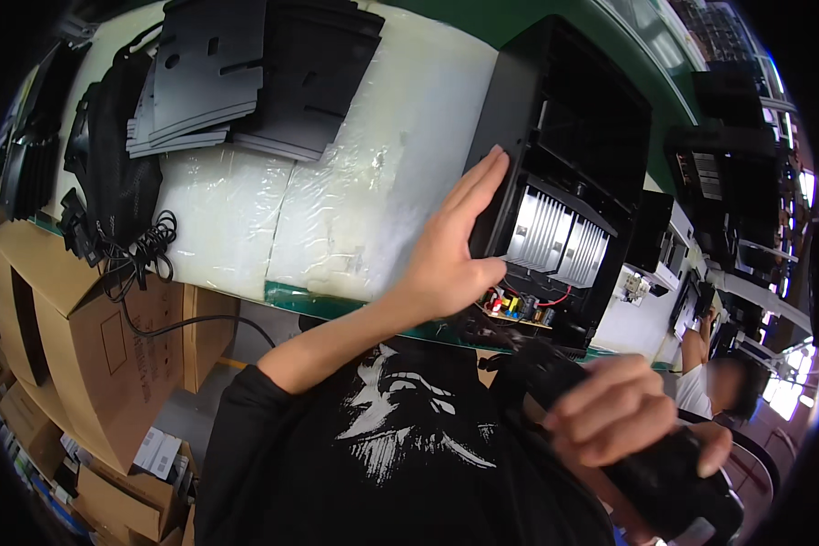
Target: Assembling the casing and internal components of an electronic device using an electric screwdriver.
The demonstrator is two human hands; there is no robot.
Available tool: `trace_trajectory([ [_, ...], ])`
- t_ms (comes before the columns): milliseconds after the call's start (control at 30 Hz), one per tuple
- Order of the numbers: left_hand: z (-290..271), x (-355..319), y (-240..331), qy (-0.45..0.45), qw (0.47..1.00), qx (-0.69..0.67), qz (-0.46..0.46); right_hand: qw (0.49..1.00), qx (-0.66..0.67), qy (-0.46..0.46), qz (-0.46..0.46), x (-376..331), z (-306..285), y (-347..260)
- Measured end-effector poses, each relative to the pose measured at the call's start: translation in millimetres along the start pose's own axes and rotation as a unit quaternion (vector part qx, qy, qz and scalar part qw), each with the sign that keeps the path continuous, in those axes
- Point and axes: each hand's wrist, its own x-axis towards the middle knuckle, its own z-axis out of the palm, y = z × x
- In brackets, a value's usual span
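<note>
A black electronics case [493, 100] stands open on the worktable, showing silver finned heat sinks [555, 238] and a circuit board [521, 308] with a red wire and small components. My left hand [455, 246] lies along the near left side of the case, fingers stretched out and pressed against its wall, holding nothing. Low on the right, in front of my body, my right hand [619, 409] is wrapped round a black cordless drill [673, 487]. The drill's front end [541, 369] points toward the lower edge of the case; motion blurs it, and its tip is hard to make out.
Flat black panels [314, 82] lie stacked at the table's far left, beside a black bag [118, 146] and coiled cable [155, 237]. Cardboard boxes [109, 364] stand below on the left. More black cases [723, 182] and another person [714, 382] are at the right.
</note>
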Motion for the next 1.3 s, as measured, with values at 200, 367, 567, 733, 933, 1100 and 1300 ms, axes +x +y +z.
trace_trajectory([
  [200,-34,27,17,-0.115,0.989,0.012,-0.089,0.886,-0.106,0.259,-0.369,-37,18,-55],
  [367,-74,75,55,-0.267,0.935,0.129,-0.194,0.767,-0.285,0.339,-0.464,-74,9,-94],
  [567,-76,120,59,-0.378,0.891,0.207,-0.142,0.717,-0.426,0.427,-0.350,-176,0,-151],
  [733,-29,139,56,-0.462,0.852,0.232,-0.081,0.631,-0.479,0.493,-0.359,-201,-15,-151],
  [933,57,158,47,-0.595,0.755,0.268,-0.067,0.505,-0.546,0.622,-0.247,-209,-47,-122],
  [1100,123,176,45,-0.660,0.679,0.306,-0.096,0.635,-0.449,0.559,-0.287,-228,-68,-114],
  [1300,175,202,46,-0.678,0.608,0.404,-0.079,0.712,-0.430,0.481,-0.276,-217,-82,-121],
])
